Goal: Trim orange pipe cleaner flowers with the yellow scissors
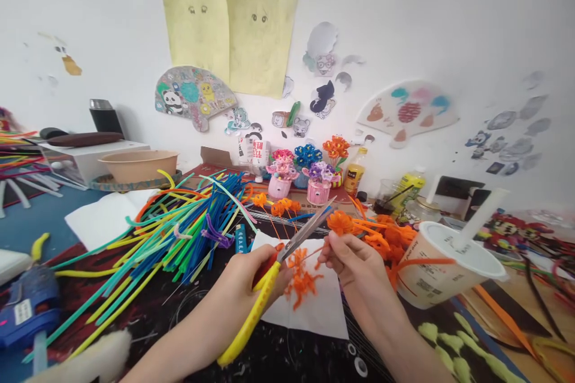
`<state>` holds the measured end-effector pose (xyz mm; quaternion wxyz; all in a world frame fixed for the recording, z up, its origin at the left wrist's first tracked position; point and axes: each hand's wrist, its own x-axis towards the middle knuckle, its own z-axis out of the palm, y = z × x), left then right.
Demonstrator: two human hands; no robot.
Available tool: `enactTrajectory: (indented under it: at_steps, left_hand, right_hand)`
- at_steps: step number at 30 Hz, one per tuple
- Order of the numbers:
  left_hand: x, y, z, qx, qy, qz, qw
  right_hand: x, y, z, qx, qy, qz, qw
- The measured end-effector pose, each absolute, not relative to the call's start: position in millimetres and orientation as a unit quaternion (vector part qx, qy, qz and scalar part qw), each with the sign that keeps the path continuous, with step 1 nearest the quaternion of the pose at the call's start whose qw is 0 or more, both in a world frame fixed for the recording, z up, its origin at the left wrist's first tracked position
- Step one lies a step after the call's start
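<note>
My left hand [230, 288] is closed around scissors [261, 298] with yellow and red handles, their blades pointing up and to the right. My right hand [363, 269] pinches a fuzzy orange pipe cleaner flower [340, 222] by its lower end, close beside the blades. A thin stem runs from those fingers towards the scissors. Below the hands, a white sheet of paper [326, 308] lies on the black surface, with orange fuzzy pieces [304, 288] above it. More orange pipe cleaner flowers [389, 239] are heaped just right of my right hand.
Multicoloured pipe cleaners [193, 239] spread out on the left, near a blue glue gun [29, 308]. On the right stands a drink cup [442, 272] with a straw. Small flower pots [318, 191] line the back beside a bottle [356, 172]. Green fuzzy pieces [453, 341] lie front right.
</note>
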<state>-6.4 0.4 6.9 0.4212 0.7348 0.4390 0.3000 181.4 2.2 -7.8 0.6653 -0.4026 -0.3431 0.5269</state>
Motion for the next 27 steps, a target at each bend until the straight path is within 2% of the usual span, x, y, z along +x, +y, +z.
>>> enactTrajectory:
  at_steps: [11,20,23,27]
  left_hand:
    - [-5.5,-2.0,15.8,0.669,0.465,0.383,0.435]
    - [-9.7,-0.2,19.8,0.690,0.441,0.402,0.410]
    - [-10.1,-1.9,22.0,0.676,0.463,0.412,0.399]
    - [-11.3,-2.1,22.8,0.643,0.482,0.437,0.403]
  right_hand:
    - [179.1,2.3,-2.7,-0.382,-0.372,0.543,0.649]
    - [179.0,5.5,-8.3,-0.416,-0.377,0.626,0.542]
    - [178.4,7.2,-9.3,-0.450,-0.419,0.575,0.540]
    - [185.8,1.6,2.3,-0.479,-0.499,0.422,0.586]
